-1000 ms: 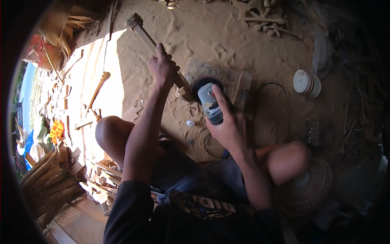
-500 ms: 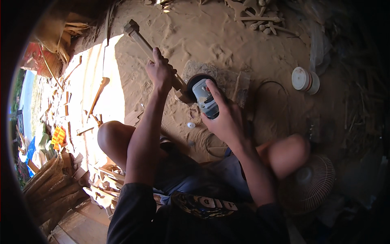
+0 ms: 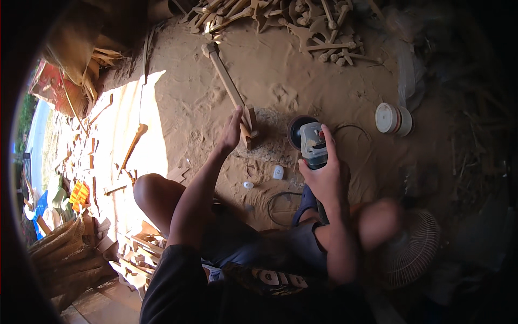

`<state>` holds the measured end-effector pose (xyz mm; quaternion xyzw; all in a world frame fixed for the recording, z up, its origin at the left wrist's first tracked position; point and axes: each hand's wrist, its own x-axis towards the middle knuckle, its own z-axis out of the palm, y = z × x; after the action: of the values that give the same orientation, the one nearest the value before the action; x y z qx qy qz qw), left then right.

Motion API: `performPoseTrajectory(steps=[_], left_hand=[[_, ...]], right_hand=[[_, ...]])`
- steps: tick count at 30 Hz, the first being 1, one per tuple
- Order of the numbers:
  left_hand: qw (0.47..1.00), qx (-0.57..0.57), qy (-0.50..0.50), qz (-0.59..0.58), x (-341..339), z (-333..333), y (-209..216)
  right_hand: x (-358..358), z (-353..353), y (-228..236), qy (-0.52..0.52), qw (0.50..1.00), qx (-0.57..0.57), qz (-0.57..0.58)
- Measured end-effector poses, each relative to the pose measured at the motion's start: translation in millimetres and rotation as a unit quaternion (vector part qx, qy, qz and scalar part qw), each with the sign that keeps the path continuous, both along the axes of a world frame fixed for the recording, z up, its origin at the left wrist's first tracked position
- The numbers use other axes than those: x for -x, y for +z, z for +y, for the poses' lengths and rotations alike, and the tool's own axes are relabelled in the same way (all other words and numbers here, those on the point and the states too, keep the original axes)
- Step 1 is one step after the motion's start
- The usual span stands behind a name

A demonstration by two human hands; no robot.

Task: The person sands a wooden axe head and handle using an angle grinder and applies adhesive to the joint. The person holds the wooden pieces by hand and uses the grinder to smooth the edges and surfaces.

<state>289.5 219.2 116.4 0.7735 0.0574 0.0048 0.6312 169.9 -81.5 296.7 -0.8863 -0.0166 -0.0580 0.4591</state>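
My left hand (image 3: pixel 232 131) is closed round the near end of a long carved wooden piece (image 3: pixel 227 77). The piece has a knobbed far end and a wider, notched near end. It slants away to the upper left, its near end at a dusty block (image 3: pixel 270 127) on the ground. An angle grinder (image 3: pixel 314 141) with a round dark disc (image 3: pixel 296 131) is in my right hand (image 3: pixel 327 179), the index finger stretched along its body. The disc is apart from the wood, to its right.
Many carved wooden parts (image 3: pixel 329 32) lie heaped at the far side. A white tub (image 3: pixel 393 119) stands to the right and a fan (image 3: pixel 413 248) by my right knee. A cable (image 3: pixel 276 208), a small white case (image 3: pixel 278 172) and sunlit wood scraps (image 3: pixel 131 148) lie around.
The grinder has moved right, off the wooden piece. My left hand now grips nearer the piece's wide end, and the piece stands steeper in view. The head view has shifted, showing more of the far heap.
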Motion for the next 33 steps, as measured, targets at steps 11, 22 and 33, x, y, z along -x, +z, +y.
performPoseTrajectory(steps=[11, 22, 33], left_hand=[[0.973, -0.176, -0.140, 0.046, 34, -33, 168], [0.945, -0.260, -0.117, -0.159, 26, -18, 161], [0.945, -0.230, -0.142, -0.182, 17, -13, 153]], right_hand=[[-22, -49, -10, -0.060, 0.980, -0.180, -0.052], [-41, 0, -26, 0.024, 0.925, -0.369, 0.081], [-55, 9, -37, 0.110, 0.929, -0.352, 0.040]])
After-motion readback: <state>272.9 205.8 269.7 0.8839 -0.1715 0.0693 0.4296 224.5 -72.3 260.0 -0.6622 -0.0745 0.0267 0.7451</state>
